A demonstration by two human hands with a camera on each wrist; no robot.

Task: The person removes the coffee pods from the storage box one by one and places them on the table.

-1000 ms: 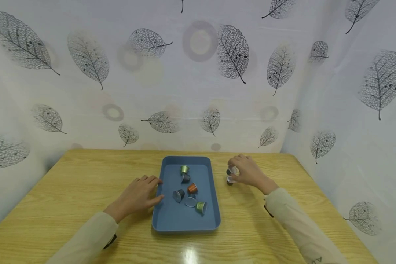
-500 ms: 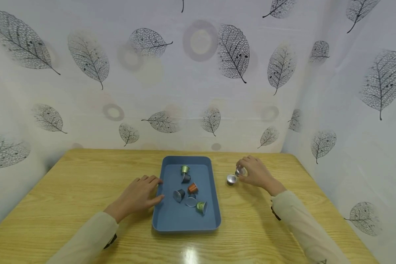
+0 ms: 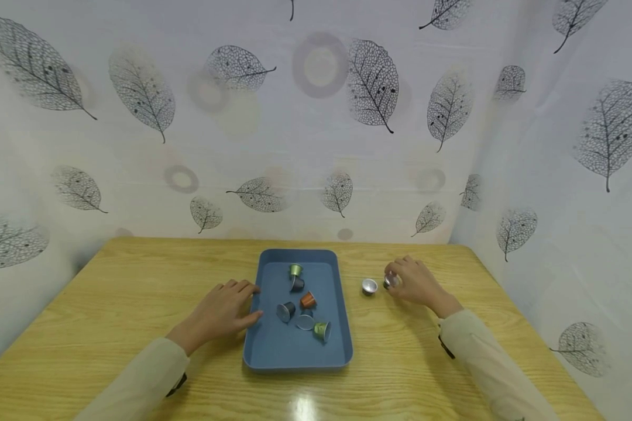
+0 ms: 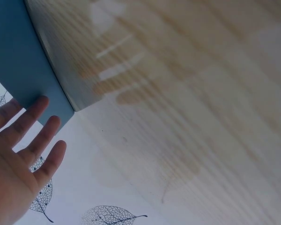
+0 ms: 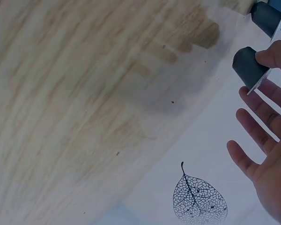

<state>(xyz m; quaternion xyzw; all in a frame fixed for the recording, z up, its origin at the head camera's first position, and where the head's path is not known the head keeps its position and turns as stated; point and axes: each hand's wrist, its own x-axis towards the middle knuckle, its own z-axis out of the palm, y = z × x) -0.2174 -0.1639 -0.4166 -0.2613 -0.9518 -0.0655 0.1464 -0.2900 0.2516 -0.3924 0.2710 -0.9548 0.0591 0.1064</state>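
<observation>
Pinching now, the right hand [image 3: 415, 283] has its thumb and fingertips closed narrowly around a small dark grey, cup-shaped capsule with a silvery rim [image 3: 391, 280], right of centre in the head view; whether it touches the table or hangs just above, I can't tell. Over in the right wrist view it sits at the upper right, thumb pressed to its side, the lower fingers spread away from it. Just beside it, to its left in the head view, a second dark capsule with a shiny silver top [image 3: 369, 286] stands upright. Towards the middle of the frame we find a blue rectangular tray with rounded corners [image 3: 297, 354], and six capsules lie inside: a pale green one [image 3: 295, 269] at the top, a blackish one [image 3: 297, 284] touching or nearly touching it, a copper-orange one [image 3: 308, 300] near the centre, a dark grey one [image 3: 285, 311] tipped over at left, one with its pale round lid showing [image 3: 305, 320], and a brighter green one [image 3: 322, 331] lowest. At the tray's left rim rests the left hand [image 3: 218, 310], fingers loosely spread, thumb apart, nothing pinched. Pale beige sleeves [image 3: 137, 380] run into both lower corners, over a yellow wood-grain table [image 3: 179, 263], and a whitish leaf-print curtain [image 3: 295, 134] fills the top.
</observation>
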